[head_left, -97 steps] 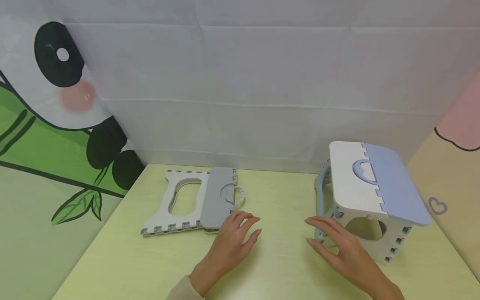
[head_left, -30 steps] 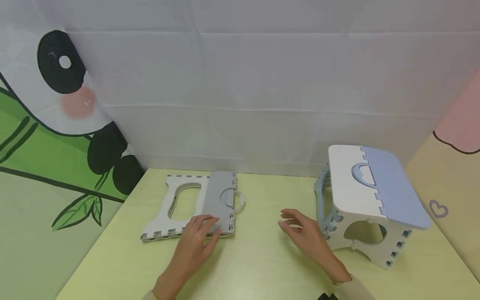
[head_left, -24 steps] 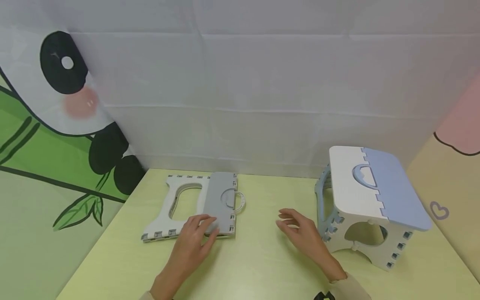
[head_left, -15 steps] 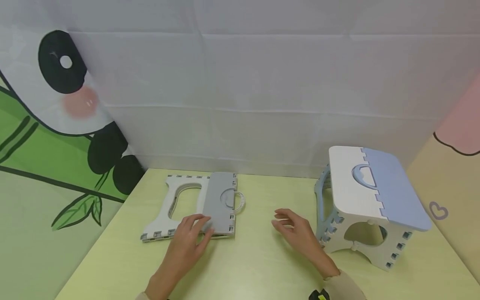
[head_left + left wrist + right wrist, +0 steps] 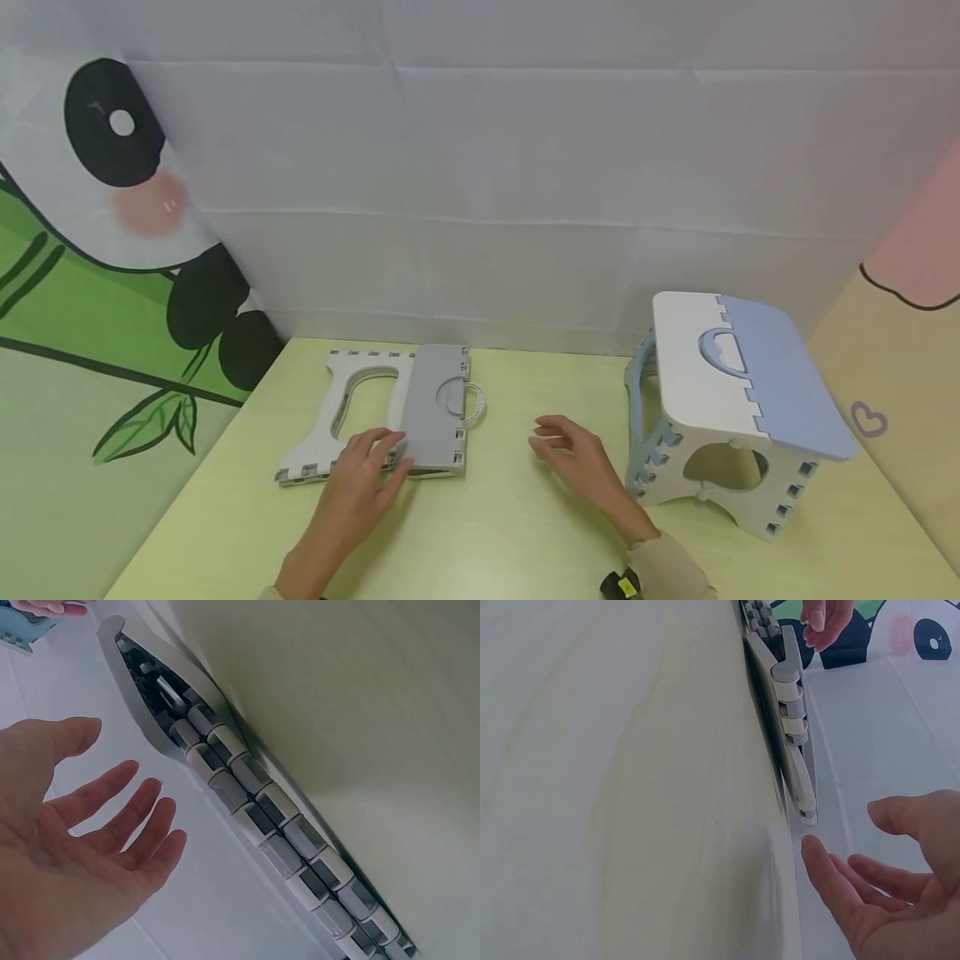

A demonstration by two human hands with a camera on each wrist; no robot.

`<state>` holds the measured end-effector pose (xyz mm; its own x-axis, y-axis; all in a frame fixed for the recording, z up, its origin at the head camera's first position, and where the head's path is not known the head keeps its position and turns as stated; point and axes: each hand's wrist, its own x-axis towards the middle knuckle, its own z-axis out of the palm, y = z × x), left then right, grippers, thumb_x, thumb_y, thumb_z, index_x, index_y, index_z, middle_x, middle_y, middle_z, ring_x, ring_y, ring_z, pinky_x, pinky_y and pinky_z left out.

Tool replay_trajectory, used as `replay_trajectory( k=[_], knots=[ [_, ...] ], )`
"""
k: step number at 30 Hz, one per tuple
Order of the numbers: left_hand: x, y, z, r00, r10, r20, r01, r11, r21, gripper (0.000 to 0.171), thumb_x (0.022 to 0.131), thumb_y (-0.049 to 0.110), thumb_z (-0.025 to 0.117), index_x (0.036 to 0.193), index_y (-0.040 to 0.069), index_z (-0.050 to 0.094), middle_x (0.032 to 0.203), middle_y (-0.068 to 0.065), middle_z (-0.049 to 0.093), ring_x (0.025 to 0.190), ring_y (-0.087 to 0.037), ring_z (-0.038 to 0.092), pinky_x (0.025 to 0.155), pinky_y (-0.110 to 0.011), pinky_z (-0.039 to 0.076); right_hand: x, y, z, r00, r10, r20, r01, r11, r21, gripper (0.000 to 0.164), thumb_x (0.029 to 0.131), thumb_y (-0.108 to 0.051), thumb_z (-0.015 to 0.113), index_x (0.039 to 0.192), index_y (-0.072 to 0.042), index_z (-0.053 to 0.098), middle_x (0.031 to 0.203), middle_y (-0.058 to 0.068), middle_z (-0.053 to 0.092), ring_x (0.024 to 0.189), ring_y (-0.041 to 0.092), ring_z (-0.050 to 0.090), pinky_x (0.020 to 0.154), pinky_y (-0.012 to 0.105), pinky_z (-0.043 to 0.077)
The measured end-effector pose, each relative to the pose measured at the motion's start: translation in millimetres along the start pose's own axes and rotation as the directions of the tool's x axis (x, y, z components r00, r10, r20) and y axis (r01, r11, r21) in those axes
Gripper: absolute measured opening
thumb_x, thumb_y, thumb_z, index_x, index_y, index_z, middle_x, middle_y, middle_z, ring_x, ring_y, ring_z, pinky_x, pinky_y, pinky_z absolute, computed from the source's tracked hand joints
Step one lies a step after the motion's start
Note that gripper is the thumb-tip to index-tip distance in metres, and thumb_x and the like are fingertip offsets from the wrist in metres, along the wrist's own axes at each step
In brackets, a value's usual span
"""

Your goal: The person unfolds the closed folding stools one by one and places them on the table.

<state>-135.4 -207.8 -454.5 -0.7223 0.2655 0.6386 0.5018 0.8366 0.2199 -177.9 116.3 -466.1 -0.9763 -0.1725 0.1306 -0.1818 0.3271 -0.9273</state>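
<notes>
A folded step stool [image 5: 433, 400], grey on its seat half and white on its legs, lies flat at the left of the table. My left hand [image 5: 358, 479] hovers at its near edge, fingers loosely bent and apart from it; the left wrist view shows a gap between the fingers [image 5: 142, 817] and the stool's hinged side [image 5: 277, 832]. My right hand [image 5: 573, 458] is held over the table between the two stools, relaxed, with nothing in it. To its right an unfolded stool [image 5: 705, 367] stands upright, with a white and blue top.
The yellow table [image 5: 495, 542] runs back to a white cloth wall [image 5: 480, 167]. A carry handle [image 5: 474, 406] sticks out from the folded stool's right side. Cartoon-printed panels [image 5: 150, 375] flank the table. My right wrist wears a black strap device [image 5: 621, 585].
Both hands have shifted left, the left one from near the folded stool's handle to its near edge, the right one away from the standing stool. Both stools stay in place.
</notes>
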Motion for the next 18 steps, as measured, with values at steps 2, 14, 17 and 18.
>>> replay_trajectory(
  k=[2,14,17,18],
  knots=[
    [-1.2,-2.1,-0.3,1.000,-0.006,0.003,0.006,1.000,0.005,0.039,0.081,0.013,0.087,0.113,-0.002,0.071,0.110,-0.016,0.067,0.102,-0.037,0.063,0.080,-0.053,0.056,1.7,0.6,2.1,1.000,-0.002,0.003,0.002,1.000,-0.001,0.035,0.097,-0.017,0.074,0.127,-0.002,0.067,0.119,0.014,0.072,0.105,0.029,0.072,0.085,0.035,0.060],
    [-3.9,-12.3,-7.6,0.999,-0.035,0.024,0.033,0.998,0.048,0.047,0.080,0.017,0.089,0.116,-0.005,0.068,0.109,-0.020,0.067,0.102,-0.039,0.064,0.082,-0.055,0.056,12.2,-0.1,14.4,0.999,0.032,0.024,-0.032,0.999,0.012,0.039,0.098,-0.021,0.073,0.130,0.000,0.065,0.116,0.010,0.073,0.104,0.026,0.072,0.086,0.033,0.060],
    [-5.0,-14.4,-9.9,0.998,-0.045,0.031,0.043,0.998,0.054,0.048,0.080,0.018,0.089,0.116,-0.005,0.068,0.110,-0.021,0.067,0.103,-0.040,0.064,0.084,-0.056,0.056,14.3,-0.9,17.1,0.999,0.041,0.037,-0.041,0.999,0.024,0.040,0.098,-0.021,0.072,0.131,0.001,0.064,0.118,0.012,0.072,0.105,0.027,0.072,0.087,0.034,0.060],
    [-5.5,-15.2,-10.5,0.998,-0.045,0.031,0.044,0.997,0.056,0.048,0.080,0.018,0.089,0.116,-0.006,0.068,0.110,-0.021,0.067,0.103,-0.040,0.064,0.084,-0.057,0.056,15.3,-0.9,18.0,0.998,0.042,0.043,-0.043,0.999,0.031,0.040,0.098,-0.021,0.072,0.131,0.001,0.064,0.119,0.013,0.072,0.105,0.027,0.072,0.087,0.034,0.060]
  ],
)
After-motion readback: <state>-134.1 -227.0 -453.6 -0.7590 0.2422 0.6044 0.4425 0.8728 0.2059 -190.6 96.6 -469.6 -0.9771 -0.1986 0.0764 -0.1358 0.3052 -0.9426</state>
